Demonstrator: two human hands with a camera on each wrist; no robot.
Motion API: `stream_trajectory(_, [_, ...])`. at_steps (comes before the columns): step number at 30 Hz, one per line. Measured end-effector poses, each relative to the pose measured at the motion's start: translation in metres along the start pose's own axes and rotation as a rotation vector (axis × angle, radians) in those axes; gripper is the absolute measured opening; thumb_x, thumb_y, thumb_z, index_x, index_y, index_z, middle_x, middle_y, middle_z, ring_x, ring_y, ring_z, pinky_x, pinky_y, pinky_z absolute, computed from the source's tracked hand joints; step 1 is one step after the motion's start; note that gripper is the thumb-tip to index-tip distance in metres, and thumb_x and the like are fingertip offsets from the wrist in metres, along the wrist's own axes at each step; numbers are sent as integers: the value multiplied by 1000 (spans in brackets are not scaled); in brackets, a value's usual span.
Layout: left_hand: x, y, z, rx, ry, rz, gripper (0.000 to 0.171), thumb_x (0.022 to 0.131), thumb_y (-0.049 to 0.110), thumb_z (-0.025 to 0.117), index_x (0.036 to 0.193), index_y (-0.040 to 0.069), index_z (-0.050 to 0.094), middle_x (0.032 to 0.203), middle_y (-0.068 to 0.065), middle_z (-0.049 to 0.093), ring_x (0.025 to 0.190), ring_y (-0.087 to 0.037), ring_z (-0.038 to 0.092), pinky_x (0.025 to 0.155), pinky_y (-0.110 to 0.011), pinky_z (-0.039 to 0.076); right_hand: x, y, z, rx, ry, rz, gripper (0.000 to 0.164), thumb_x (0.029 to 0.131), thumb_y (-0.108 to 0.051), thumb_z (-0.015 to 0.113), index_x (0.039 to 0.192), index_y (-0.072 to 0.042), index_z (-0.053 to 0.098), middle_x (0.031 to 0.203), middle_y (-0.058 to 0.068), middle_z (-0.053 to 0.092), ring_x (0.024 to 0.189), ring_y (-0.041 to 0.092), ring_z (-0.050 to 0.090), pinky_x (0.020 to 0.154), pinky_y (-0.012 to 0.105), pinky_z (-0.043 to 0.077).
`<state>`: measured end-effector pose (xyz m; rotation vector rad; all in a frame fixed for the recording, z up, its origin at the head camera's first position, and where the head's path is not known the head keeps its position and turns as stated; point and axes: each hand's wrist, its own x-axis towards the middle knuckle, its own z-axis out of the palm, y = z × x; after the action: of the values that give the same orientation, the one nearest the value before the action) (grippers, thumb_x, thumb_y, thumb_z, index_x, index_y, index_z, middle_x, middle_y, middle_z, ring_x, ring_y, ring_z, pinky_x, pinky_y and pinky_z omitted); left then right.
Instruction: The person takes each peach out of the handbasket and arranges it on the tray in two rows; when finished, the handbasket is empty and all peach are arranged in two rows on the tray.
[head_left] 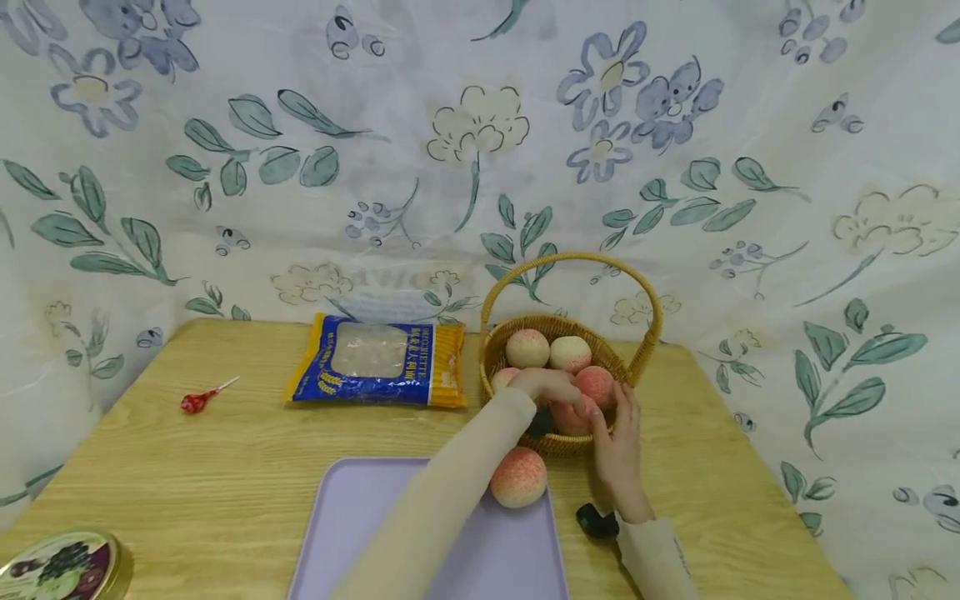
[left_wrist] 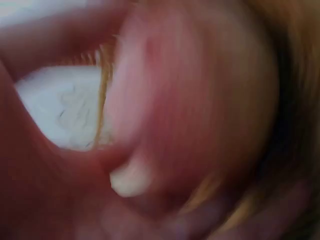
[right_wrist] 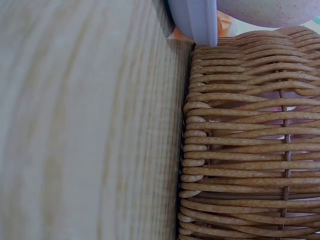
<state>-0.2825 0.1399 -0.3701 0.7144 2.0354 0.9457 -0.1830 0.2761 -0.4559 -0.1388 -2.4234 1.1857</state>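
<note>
A wicker basket [head_left: 567,446] with a tall arched handle holds several pink-and-cream peaches. My left hand [head_left: 546,385] reaches into it, fingers curled over a peach [head_left: 573,417] near the front rim; the left wrist view shows this peach blurred and very close. My right hand [head_left: 621,450] rests against the basket's front right side, its fingers fairly straight and its thumb beside the same peach. Only the woven wall [right_wrist: 250,145] and the table show in the right wrist view, not the hand. Another peach [head_left: 519,477] lies at the lavender tray's [head_left: 322,517] upper right corner.
Left of the basket lies a blue-and-yellow pasta bag [head_left: 375,362]. A red lollipop [head_left: 197,402] is farther left on the wooden table [head_left: 210,483]. A round tin [head_left: 63,567] sits at the near left corner. Floral cloth [head_left: 480,192] hangs behind.
</note>
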Motion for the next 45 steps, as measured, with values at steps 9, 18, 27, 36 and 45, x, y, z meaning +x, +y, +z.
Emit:
stream_trajectory(9, [4,-15,6,52,80,53,69,77,22,71,139,5,47,129,-9,56,104,-18,55,83,-33,49,-1,2,1,6,12,-11,57,101,-23,47,149,2,28,158,22,18,144,43,21,110,62,26])
stream_trajectory(18, [-13,-15,-4,-18,106,103,57,80,18,73,132,11,51,137,-10,49,103,-18,55,76,-30,50,-1,3,1,5,25,-27,55,103,-25,43,149,4,29,157,24,19,144,44,21,111,63,24])
stream_trajectory(27, [-51,-23,-27,-112,156,175,52,86,18,69,135,22,51,143,-11,43,104,-23,60,81,-39,57,-2,2,-1,-5,-8,4,57,104,-26,41,150,3,25,159,22,15,146,43,16,114,63,21])
stream_trajectory(36, [-107,-54,-46,-62,269,295,52,87,15,70,135,21,50,139,-10,49,116,-24,55,86,-33,52,-3,1,-2,-9,-17,9,57,104,-25,42,150,4,25,158,24,16,146,43,17,114,62,20])
stream_trajectory(45, [-175,-101,-56,-32,270,265,58,80,14,70,134,23,52,130,-9,55,108,-25,55,85,-33,49,-6,5,0,13,22,-21,61,104,-35,38,150,3,25,157,26,17,144,46,19,110,64,23])
